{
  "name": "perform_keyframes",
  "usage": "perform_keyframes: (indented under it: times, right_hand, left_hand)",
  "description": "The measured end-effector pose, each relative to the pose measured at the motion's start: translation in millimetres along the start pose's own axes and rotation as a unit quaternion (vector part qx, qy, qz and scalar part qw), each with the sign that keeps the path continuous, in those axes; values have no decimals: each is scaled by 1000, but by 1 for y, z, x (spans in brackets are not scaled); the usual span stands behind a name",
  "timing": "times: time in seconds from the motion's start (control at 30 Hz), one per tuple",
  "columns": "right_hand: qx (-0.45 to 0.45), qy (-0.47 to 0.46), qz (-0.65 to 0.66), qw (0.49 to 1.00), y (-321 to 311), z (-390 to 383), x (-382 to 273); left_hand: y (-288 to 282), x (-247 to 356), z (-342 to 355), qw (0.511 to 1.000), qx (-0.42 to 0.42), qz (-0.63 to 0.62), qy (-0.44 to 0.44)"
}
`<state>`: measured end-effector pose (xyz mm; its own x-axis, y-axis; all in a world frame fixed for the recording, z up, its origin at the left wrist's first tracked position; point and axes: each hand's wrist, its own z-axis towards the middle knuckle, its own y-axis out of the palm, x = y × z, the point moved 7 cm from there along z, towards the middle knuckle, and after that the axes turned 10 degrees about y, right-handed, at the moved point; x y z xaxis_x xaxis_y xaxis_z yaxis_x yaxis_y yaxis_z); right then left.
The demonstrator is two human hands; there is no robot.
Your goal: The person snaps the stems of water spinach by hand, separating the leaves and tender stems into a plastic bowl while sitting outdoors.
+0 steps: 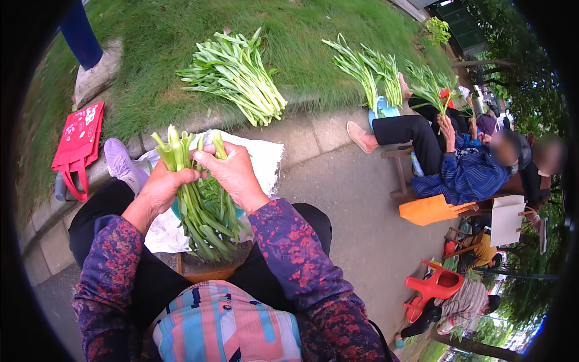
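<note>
My left hand (158, 192) is closed round a bunch of long leafy green stalks (192, 208), their pale cut ends up and their leaves hanging down between my knees. My right hand (234, 174) pinches a single green stalk (219, 146) close beside the bunch, thumb near the left hand's fingers. Beneath them, part of a teal basin (175, 209) shows behind the leaves. A white woven cloth (266, 158) lies under it. Beyond the cloth, a large pile of the same greens (241, 84) rests across the grass and the stone kerb.
A red tote bag (78, 139) stands by my left shoe (123, 161). At right, a seated person in blue (464, 172) holds up greens (431, 90), near a light-blue basin (383, 110). An orange bag (428, 210) and a red plastic chair (431, 289) are on that side.
</note>
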<state>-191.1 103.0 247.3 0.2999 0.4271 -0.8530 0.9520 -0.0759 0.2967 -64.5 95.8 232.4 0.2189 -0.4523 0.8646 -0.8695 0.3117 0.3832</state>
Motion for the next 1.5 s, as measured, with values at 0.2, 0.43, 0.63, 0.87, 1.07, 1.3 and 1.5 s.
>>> perform_keyframes:
  times: [0.2,0.43,0.63,0.87,1.07,1.3,1.5]
  right_hand:
    - [25,4,8,1000,-2,-4,-3]
    - [37,-14,14,999,-12,-6,-7]
    - [59,-12,54,997,-24,-6,-8]
    - [118,-78,112,984,-61,-3,-30]
    - [156,-89,165,970,-104,-11,-52]
    - [147,-55,214,964,-132,-16,-55]
    - [95,-13,240,966,-131,-13,-48]
  left_hand:
    - [6,12,-4,999,11,24,23]
    - [4,17,-1,997,-3,60,38]
    - [-5,13,0,996,40,60,47]
    - [-14,24,-5,990,59,102,75]
    - [-31,31,-4,986,67,130,78]
    - [-57,35,-4,975,71,198,71]
    - [-54,39,-2,974,56,214,55]
